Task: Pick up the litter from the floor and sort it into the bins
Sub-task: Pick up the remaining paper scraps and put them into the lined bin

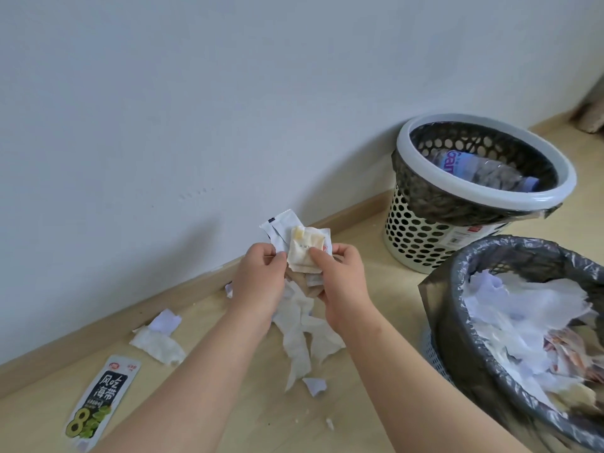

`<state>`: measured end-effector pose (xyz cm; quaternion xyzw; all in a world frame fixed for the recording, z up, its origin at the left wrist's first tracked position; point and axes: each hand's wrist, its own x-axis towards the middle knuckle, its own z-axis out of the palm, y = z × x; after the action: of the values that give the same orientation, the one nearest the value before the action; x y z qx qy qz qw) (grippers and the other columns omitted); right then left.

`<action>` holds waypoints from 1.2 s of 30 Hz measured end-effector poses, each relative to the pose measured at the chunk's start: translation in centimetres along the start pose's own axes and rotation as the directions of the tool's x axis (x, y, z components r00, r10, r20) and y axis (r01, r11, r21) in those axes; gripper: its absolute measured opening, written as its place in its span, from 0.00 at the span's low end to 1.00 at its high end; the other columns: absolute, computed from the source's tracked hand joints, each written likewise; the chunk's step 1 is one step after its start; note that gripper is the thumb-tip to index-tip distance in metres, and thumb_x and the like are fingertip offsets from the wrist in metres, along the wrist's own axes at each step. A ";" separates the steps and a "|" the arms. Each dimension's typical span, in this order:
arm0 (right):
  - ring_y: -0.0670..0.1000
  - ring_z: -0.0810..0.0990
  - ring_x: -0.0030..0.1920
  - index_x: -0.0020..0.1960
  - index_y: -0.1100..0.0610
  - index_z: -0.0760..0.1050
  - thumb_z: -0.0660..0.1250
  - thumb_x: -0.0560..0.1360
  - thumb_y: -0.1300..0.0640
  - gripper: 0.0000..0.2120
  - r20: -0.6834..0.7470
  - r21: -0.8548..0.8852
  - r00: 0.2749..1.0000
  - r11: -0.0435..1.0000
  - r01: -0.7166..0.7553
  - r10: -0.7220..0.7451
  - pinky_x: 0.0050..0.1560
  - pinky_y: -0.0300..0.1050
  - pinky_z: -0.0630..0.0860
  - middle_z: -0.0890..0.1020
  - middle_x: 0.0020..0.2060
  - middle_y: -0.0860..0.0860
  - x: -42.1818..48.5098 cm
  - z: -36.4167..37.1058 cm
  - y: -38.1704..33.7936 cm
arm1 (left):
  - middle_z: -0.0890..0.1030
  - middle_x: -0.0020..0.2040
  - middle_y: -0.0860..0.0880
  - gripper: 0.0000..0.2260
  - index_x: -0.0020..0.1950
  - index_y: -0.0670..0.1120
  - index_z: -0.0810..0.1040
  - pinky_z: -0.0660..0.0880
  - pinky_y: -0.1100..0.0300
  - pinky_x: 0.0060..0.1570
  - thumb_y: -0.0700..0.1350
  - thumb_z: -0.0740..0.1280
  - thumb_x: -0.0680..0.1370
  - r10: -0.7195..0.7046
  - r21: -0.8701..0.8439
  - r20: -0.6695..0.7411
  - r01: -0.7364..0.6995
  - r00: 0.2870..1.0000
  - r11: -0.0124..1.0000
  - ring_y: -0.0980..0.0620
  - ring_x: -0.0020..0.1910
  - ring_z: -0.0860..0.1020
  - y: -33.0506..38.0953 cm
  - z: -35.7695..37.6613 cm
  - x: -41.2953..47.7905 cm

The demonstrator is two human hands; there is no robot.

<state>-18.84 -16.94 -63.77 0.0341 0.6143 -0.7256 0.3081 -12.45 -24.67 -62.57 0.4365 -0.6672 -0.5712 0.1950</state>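
A room indoors, most likely in a home — plain white wall (163,93) across the upper frame, wooden skirting board (98,325) lower left, pale wood-look floor (228,403), and at right two small liner-fitted bins — a white-rimmed basket (408,237) and a grey basket (457,338)

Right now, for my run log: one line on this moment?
left hand: pinches white sachet | right hand: grips stained sachet, tissue | floor: snack packet, tissue scraps

I see plain white wall (196,93) filling view from 9 through 1 o'clock. Light wood-tone baseboard (98,333) runs diagonally, 8 toward 2 o'clock. Pale wood-grain floor (261,416) below it, 4 to 8 o'clock. Soft even light, faint shadows on wall. Blurred brownish object (590,120) at 2 o'clock edge; can't identify.
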 end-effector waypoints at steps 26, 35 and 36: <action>0.63 0.70 0.61 0.64 0.59 0.62 0.65 0.74 0.51 0.24 -0.757 -0.557 0.614 0.712 -0.428 -0.223 0.62 0.57 0.68 0.71 0.60 0.61 -0.5 -19.1 -3.4 | 0.80 0.42 0.50 0.05 0.47 0.49 0.77 0.71 0.63 0.35 0.42 0.62 0.79 -0.196 -0.166 0.459 0.300 0.867 0.939 0.54 0.39 0.76 1.5 11.4 -5.5; 0.56 0.64 0.65 0.63 0.54 0.72 0.64 0.72 0.62 0.19 -0.237 -0.908 0.624 0.399 0.130 -0.744 0.65 0.49 0.60 0.69 0.66 0.52 -0.1 -11.5 -4.6 | 0.80 0.42 0.51 0.05 0.47 0.50 0.77 0.73 0.61 0.39 0.44 0.62 0.79 -0.170 -0.119 0.400 0.235 0.901 0.965 0.54 0.41 0.79 1.3 8.3 -2.3; 0.55 0.65 0.64 0.62 0.55 0.73 0.64 0.73 0.62 0.18 -0.146 -0.916 0.633 0.345 0.204 -0.761 0.62 0.46 0.60 0.71 0.64 0.51 0.0 -10.0 -4.2 | 0.80 0.42 0.51 0.05 0.47 0.50 0.77 0.73 0.61 0.40 0.44 0.62 0.79 -0.161 -0.102 0.391 0.216 0.906 0.971 0.54 0.41 0.79 1.4 7.7 -1.8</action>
<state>-24.19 -7.63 -62.53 -0.1031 0.9182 -0.3499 -0.1546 -17.80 -18.68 -62.96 0.3649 -0.6041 -0.7074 0.0368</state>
